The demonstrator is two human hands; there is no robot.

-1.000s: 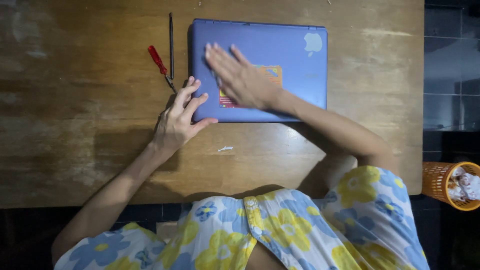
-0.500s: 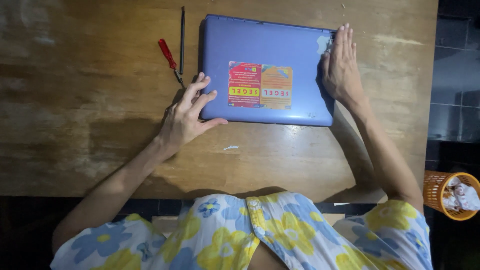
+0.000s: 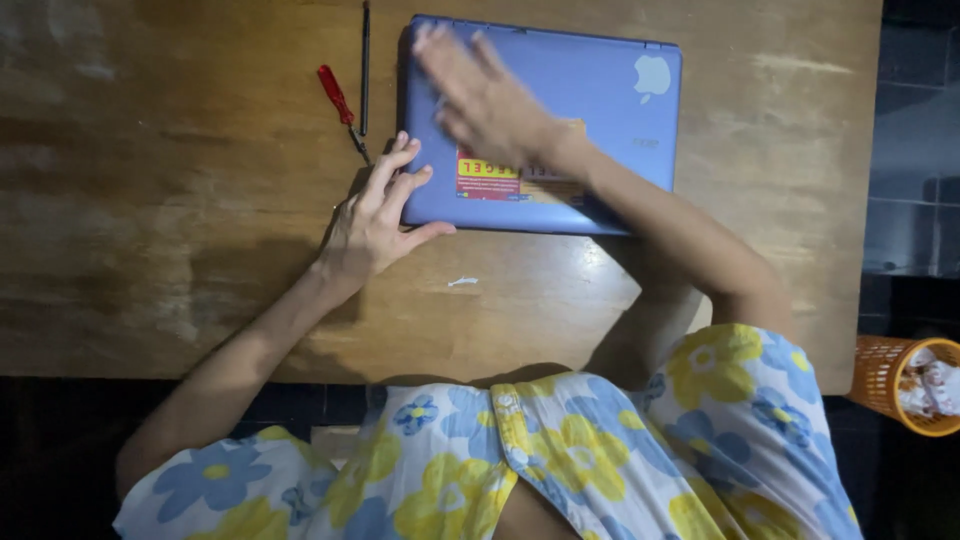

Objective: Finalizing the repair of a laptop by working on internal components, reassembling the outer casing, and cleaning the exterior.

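A closed blue laptop (image 3: 610,110) lies on the wooden table (image 3: 170,210), with a red and yellow sticker on its lid. My left hand (image 3: 375,220) rests at the laptop's near left corner, fingers spread on the lid's edge and thumb along the front edge. My right hand (image 3: 480,95) is flat and blurred over the left part of the lid, fingers apart, holding nothing. Its forearm crosses the sticker.
A red-handled screwdriver (image 3: 336,96) and a thin black tool (image 3: 365,65) lie on the table just left of the laptop. A small white scrap (image 3: 462,282) sits near the front of the laptop. An orange basket (image 3: 905,385) stands on the dark floor at right.
My right hand has swept across the lid from the laptop's right edge to its left part. My left hand has stayed at the near left corner.
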